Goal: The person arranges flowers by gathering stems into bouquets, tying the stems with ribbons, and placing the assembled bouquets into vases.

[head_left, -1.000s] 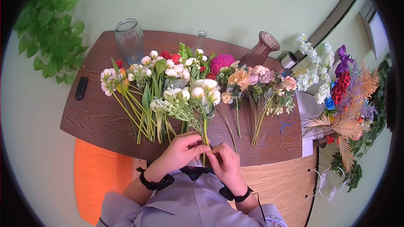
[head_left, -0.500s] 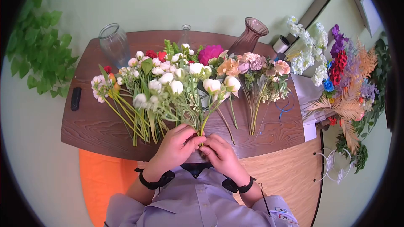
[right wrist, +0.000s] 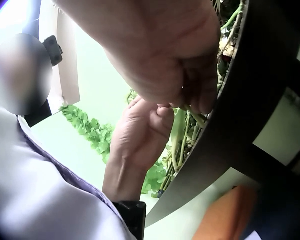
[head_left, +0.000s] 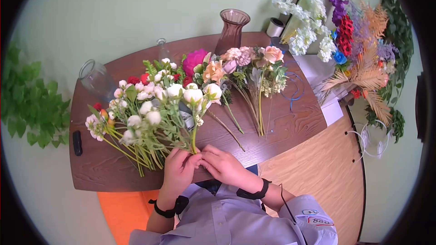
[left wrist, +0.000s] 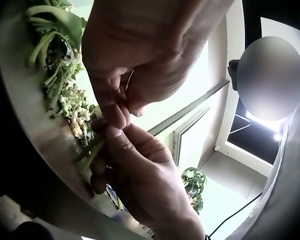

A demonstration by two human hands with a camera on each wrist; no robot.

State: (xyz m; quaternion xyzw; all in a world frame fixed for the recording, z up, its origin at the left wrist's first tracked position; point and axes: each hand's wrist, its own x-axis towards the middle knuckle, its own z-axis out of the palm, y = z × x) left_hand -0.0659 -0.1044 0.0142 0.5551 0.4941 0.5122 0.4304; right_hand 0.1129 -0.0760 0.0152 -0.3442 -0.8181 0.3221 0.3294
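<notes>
Both hands meet at the table's front edge around the stems of white artificial flowers [head_left: 193, 96] with round blossoms and fine green leaves. My left hand [head_left: 178, 171] grips the stems low down, its fingers curled round them. Right beside it, my right hand [head_left: 222, 167] pinches the same stems [head_left: 194, 141] near their lower ends, fingertips against the left hand's. In the left wrist view, green stems [left wrist: 91, 151] come out between the right hand's thumb and fingers. The lower stem ends are hidden by the hands. The blossoms lean over other flowers on the table.
On the dark wooden table [head_left: 290, 127] lie more white flowers [head_left: 122, 86], a magenta bloom [head_left: 195, 62] and peach and pink flowers [head_left: 243, 59]. Behind stand a clear glass vase [head_left: 97, 81], a small glass bottle [head_left: 162, 51] and a purple-tinted vase [head_left: 230, 29]. A black object [head_left: 77, 143] lies at left.
The head view has turned to the right. The white flowers, upright between the hands before, now lean further left over the flowers on the table; both hands stay together at the stems.
</notes>
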